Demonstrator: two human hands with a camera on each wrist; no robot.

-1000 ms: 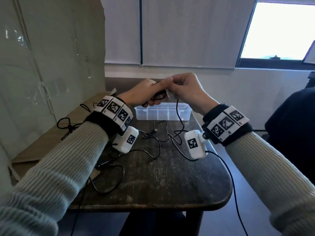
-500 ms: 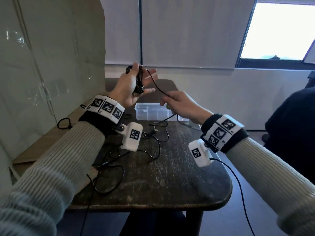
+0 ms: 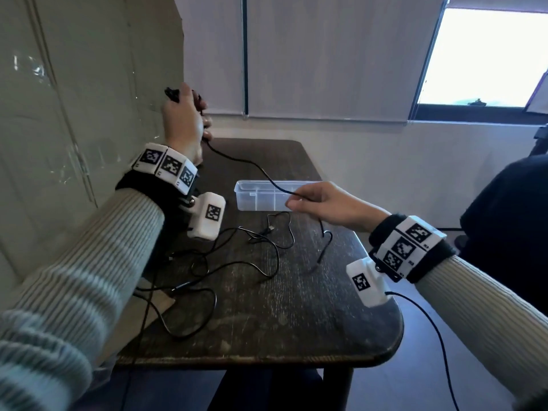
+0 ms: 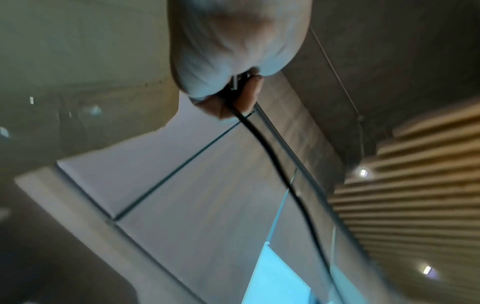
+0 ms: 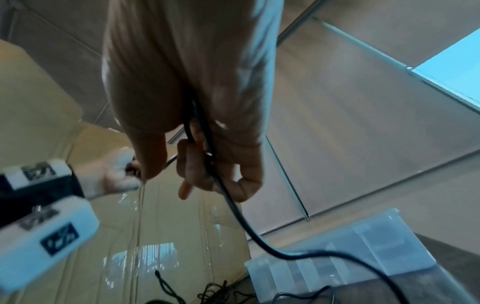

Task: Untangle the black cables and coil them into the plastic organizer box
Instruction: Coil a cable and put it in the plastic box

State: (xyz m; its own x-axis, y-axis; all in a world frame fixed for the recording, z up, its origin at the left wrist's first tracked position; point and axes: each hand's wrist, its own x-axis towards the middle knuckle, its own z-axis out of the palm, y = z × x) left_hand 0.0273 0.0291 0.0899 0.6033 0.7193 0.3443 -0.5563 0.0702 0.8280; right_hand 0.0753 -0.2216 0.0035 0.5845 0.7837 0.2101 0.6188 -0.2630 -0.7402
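My left hand [image 3: 185, 120] is raised high at the left and grips a small coil of black cable [image 3: 172, 94], with a plug end showing in the left wrist view [image 4: 235, 82]. From it a black cable [image 3: 243, 161] runs down to my right hand [image 3: 314, 200], which pinches it just in front of the clear plastic organizer box [image 3: 252, 200]. The cable's loose tail [image 3: 324, 244] hangs down to the table below my right hand. Another black cable [image 3: 237, 262] lies in loose loops on the dark wooden table [image 3: 281, 321].
A cardboard sheet wrapped in plastic [image 3: 74, 99] leans along the left side of the table. More black cord [image 5: 215, 292] lies by it in the right wrist view. A dark-clothed person [image 3: 510, 218] sits at the right. The table's front edge is rounded.
My left hand has risen and swung left with the coil. My right hand has moved right and down, drawing the cable out between the hands.
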